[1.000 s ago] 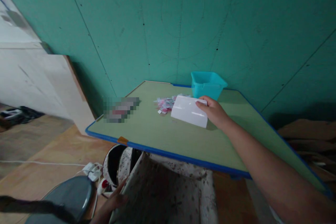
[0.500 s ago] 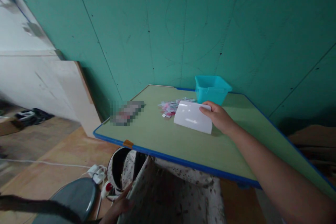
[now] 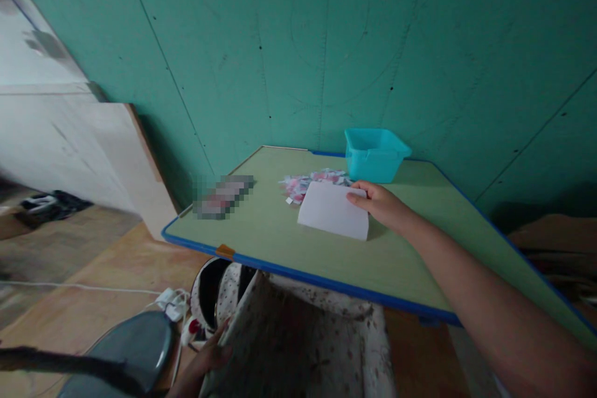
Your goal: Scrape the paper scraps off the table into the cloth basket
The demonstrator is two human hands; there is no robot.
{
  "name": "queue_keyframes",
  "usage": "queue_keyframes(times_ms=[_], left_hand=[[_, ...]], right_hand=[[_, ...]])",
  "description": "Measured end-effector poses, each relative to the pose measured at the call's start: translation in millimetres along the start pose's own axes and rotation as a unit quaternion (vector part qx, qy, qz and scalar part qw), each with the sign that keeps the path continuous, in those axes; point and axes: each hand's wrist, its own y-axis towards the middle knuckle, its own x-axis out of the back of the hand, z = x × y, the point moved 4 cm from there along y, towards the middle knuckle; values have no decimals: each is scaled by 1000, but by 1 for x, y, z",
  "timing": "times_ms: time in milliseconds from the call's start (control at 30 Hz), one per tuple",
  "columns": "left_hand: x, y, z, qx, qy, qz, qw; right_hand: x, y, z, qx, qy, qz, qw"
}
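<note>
Pinched between the thumb and fingers of my right hand (image 3: 380,202) is a white sheet of paper or thin card (image 3: 330,211), slightly bowed, held low over the table. Just behind it spreads a pile of small pink and white paper scraps (image 3: 296,186), partly covered by the sheet. At the bottom, my left hand (image 3: 212,357) grips the left rim of a patterned fabric box (image 3: 373,336), which stands below the table's front edge. The box's inside is dark.
A turquoise plastic bin (image 3: 375,155) stands at the back of the pale green table (image 3: 261,230), against the green wall. A blurred-out flat item (image 3: 224,196) lies at the left. Below are a grey stool (image 3: 125,354), a power strip (image 3: 172,303) and a spotted round bag (image 3: 228,292).
My right hand has moved the white sheet slightly left and toward me, and its shine is gone. My left hand keeps its hold on the box. The view has shifted a little.
</note>
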Motion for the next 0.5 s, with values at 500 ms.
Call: queue_keyframes(times_ms=[500], left_hand=[[-32,-23,-22,-43,88,10,995]], right_hand=[[-11,3,-11,-14,21,44,999]])
